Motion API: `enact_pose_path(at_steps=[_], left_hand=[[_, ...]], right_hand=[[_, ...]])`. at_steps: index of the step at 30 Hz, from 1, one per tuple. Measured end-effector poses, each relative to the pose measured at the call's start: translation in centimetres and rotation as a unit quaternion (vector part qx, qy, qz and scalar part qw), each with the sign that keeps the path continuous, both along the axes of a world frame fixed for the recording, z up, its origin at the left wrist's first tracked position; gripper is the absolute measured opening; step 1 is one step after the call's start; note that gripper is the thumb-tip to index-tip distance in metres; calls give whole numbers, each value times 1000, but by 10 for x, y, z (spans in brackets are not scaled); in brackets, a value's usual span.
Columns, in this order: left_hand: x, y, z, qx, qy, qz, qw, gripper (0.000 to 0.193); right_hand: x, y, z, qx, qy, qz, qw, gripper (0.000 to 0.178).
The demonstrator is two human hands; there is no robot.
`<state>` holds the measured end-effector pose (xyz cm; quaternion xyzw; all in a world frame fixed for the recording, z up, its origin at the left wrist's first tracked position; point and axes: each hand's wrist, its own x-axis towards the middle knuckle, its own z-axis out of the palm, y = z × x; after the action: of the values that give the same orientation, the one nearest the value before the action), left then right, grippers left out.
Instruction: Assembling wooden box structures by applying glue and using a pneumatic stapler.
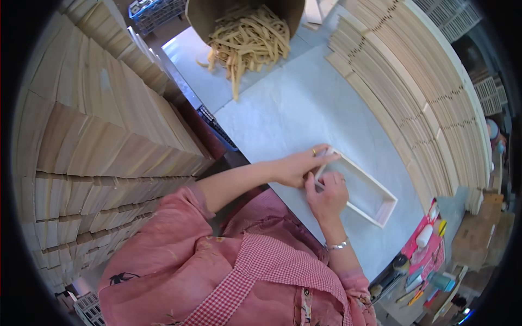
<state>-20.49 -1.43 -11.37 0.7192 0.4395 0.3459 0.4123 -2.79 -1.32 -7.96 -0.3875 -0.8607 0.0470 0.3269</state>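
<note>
A shallow rectangular wooden frame of thin pale boards lies slantwise on the grey-white tabletop, which shows through its open middle. My left hand closes on the frame's far-left corner, its fingers lying along the short end. Against that same corner, my right hand is curled over the near long side with thumb and fingers drawn together. Whatever is between the right fingertips is hidden.
Ahead on the table, strips of pale wood spill from a brown container. Rows of thin slats line the right edge. Tall stacks of boards stand at left. A pink mat with bottles and tools lies lower right.
</note>
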Motion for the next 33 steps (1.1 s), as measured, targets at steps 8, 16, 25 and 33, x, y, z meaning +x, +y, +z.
enact_pose_path(at_steps=[8,16,25,33], left_hand=[[11,2,-61,89,-97,0,991,66],[7,-1,5,-76,-186,82,976,38],[-8,7,20,-191,114,-172,960,75],[-7,-13,7,28,-1,-54,998,113]], right_hand=[[-134,73,51,-168,74,229,956,18],[-301,112,-38,-239,-47,134,961,21],[-167,139,42,-347,131,145,917,13],[43,123,69,-258,124,-60,956,10]])
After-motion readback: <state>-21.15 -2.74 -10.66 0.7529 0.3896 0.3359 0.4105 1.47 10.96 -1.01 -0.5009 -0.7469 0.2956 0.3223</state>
